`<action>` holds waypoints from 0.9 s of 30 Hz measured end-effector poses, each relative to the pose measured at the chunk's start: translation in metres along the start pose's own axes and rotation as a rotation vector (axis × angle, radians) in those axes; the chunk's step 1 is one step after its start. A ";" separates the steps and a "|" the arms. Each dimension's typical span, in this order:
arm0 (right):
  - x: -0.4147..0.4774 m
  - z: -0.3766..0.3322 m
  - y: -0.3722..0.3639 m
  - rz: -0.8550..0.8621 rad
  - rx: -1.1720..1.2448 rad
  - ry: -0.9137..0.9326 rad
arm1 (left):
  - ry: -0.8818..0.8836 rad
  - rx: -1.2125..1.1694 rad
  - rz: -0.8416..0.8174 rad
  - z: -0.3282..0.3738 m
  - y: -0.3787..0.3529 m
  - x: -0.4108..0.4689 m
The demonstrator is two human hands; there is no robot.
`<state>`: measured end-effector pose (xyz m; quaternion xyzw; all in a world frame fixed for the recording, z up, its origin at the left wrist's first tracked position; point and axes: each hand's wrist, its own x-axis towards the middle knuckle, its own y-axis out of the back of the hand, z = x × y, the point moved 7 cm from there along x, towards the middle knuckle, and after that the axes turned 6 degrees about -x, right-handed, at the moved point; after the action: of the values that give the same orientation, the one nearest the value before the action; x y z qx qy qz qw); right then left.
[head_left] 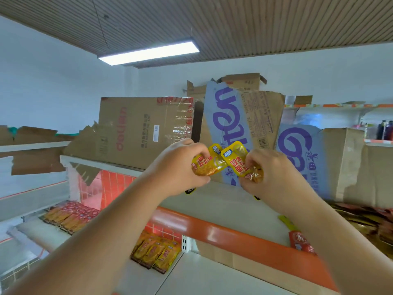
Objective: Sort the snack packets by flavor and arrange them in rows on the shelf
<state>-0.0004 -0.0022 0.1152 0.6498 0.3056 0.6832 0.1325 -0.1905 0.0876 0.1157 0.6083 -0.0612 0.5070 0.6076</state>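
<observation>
Both hands are raised in front of the upper shelf. My left hand (180,167) grips a yellow snack packet (209,165) with red lettering. My right hand (270,173) pinches a second yellow packet (236,160) of the same look, and the two packets overlap at their tops. A row of yellow and red packets (156,253) lies on the lower shelf (202,277), and another row (70,218) lies on the shelf to the left. Loose packets (297,241), one yellow and one red, lie behind the orange shelf edge (234,237) under my right arm.
Flattened cardboard boxes (146,128) and a blue-printed carton (234,124) stand along the top shelf behind my hands. A blurred pile of dark packets (365,220) sits at the right. Bottles (385,129) stand on a far right shelf.
</observation>
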 end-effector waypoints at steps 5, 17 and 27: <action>0.017 -0.066 -0.029 0.059 0.032 -0.076 | 0.005 -0.008 0.122 -0.044 0.054 -0.039; 0.044 -0.237 -0.154 0.030 0.231 -0.107 | 0.186 0.001 0.323 -0.200 0.139 -0.161; 0.023 -0.274 -0.258 -0.025 0.337 -0.217 | 0.352 -0.012 0.264 -0.288 0.118 -0.213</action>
<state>-0.3241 0.1446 -0.0098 0.7286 0.4077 0.5468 0.0625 -0.5296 0.1729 -0.0243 0.4933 -0.0364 0.6803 0.5408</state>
